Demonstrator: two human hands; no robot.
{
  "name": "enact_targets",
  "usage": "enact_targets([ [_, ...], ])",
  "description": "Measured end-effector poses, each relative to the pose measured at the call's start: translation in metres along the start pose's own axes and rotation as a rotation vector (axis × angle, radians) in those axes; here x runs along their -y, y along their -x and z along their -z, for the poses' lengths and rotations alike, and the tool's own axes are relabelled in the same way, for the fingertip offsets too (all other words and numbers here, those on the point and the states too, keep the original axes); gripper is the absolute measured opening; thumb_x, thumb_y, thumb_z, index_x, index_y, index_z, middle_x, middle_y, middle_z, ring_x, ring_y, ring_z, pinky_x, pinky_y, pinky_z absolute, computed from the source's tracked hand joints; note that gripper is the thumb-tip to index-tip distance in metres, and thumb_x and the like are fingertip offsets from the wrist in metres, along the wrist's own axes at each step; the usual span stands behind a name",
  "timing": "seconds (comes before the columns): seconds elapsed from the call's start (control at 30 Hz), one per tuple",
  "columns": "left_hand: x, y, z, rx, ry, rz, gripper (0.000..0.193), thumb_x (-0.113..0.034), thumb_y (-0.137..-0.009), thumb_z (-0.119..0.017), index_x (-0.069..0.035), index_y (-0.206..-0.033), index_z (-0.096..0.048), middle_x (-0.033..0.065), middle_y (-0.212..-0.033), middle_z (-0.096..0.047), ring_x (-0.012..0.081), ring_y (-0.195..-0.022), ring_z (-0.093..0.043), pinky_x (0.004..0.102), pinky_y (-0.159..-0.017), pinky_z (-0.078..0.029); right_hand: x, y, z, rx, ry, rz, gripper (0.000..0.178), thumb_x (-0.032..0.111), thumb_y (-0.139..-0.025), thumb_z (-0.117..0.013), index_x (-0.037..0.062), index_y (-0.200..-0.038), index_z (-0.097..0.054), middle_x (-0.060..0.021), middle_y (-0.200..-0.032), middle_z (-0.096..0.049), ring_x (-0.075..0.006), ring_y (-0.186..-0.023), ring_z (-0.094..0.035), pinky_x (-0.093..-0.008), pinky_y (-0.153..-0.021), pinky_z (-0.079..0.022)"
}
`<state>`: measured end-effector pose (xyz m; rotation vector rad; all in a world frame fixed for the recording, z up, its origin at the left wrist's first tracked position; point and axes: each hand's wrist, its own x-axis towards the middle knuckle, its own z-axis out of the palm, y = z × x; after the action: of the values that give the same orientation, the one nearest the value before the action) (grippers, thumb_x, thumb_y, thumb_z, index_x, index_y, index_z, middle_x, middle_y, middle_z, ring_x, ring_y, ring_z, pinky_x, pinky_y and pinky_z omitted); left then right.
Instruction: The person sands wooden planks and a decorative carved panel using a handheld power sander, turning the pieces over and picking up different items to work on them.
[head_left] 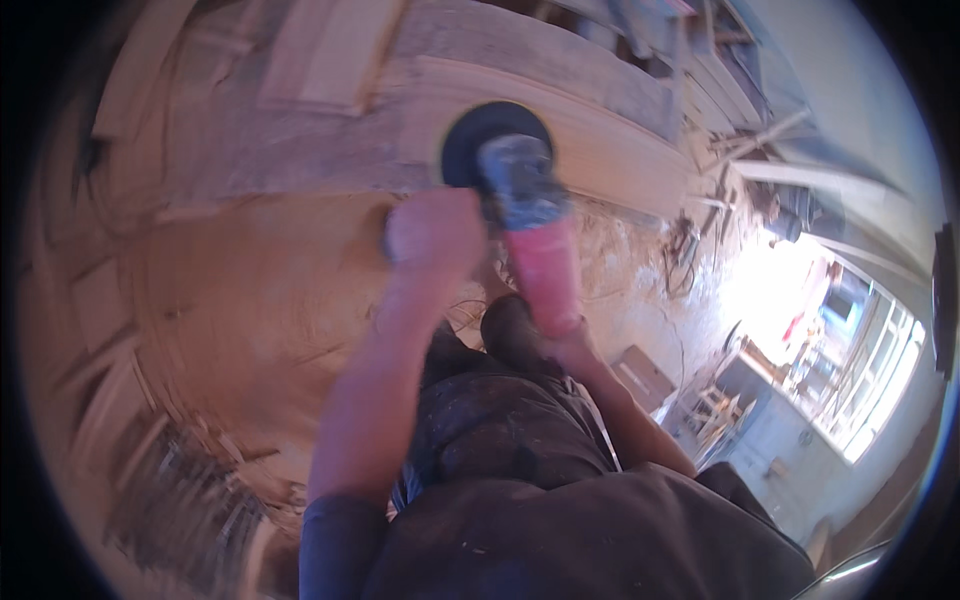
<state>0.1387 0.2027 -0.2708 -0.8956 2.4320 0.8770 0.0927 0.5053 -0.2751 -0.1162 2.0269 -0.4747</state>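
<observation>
A red disc sander (543, 255) with a dusty dark front housing is gripped in both of my hands. My left hand (437, 232) is closed around its side handle, whose dark end pokes out past the fist. Low on the red body, my right hand (570, 348) wraps the rear end. The round black sanding disc (468, 140) lies over a wide pale wooden board (610, 165) on the bench. Whether the disc presses on the wood I cannot tell. The picture is smeared by motion.
More planks (335, 50) lie on the workbench (300, 150) at the far left. Sawdust covers the floor (240, 300), with thin cables near my feet. Scrap wood (170, 500) is heaped at the lower left. A bright window (860, 340) is at the right, beside leaning timber (725, 90).
</observation>
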Motion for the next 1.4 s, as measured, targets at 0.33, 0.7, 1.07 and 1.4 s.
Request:
enact_targets([
  [0.33, -0.026, -0.013, 0.008, -0.017, -0.242, 0.076, 0.024, -0.031, -0.080, -0.072, -0.010, -0.091, -0.077, 0.0187, -0.091, -0.074, 0.0397, -0.092, -0.072, 0.0494, -0.081, -0.057, 0.041, 0.010, 0.010, 0.039, -0.144, -0.010, 0.030, 0.014, -0.076, -0.065, 0.0041, -0.103, -0.073, -0.0212, -0.098, -0.074, -0.0395, -0.100, -0.070, -0.0444, -0.086, -0.055],
  [0.7, -0.215, -0.046, -0.060, 0.232, -0.325, -0.202, 0.023, -0.020, -0.088, -0.059, -0.008, -0.097, -0.077, 0.0201, -0.104, -0.074, 0.0371, -0.098, -0.072, 0.0486, -0.085, -0.057, -0.101, 0.018, 0.082, -0.089, -0.261, -0.229, 0.034, 0.020, -0.075, -0.072, 0.0002, -0.102, -0.070, -0.0188, -0.090, -0.072, -0.0312, -0.091, -0.071, -0.0427, -0.081, -0.055],
  [1.07, -0.269, -0.058, -0.102, 0.240, -0.185, -0.338, 0.021, -0.016, -0.082, -0.064, -0.007, -0.095, -0.078, 0.0185, -0.099, -0.075, 0.0351, -0.095, -0.073, 0.0454, -0.081, -0.059, -0.169, 0.016, 0.110, -0.214, -0.670, -0.218, 0.016, 0.012, -0.069, -0.072, -0.0004, -0.073, -0.063, -0.0052, -0.062, -0.060, -0.0145, -0.048, -0.058, -0.0333, -0.043, -0.044],
  [1.4, -0.115, -0.033, -0.013, 0.171, -0.136, -0.064, 0.023, -0.018, -0.082, -0.065, -0.006, -0.098, -0.077, 0.0196, -0.102, -0.074, 0.0364, -0.100, -0.072, 0.0477, -0.085, -0.058, -0.045, 0.008, 0.038, -0.078, -0.235, -0.210, 0.029, 0.016, -0.070, -0.073, -0.0038, -0.092, -0.069, -0.0117, -0.076, -0.069, -0.0195, -0.073, -0.069, -0.0382, -0.065, -0.054],
])
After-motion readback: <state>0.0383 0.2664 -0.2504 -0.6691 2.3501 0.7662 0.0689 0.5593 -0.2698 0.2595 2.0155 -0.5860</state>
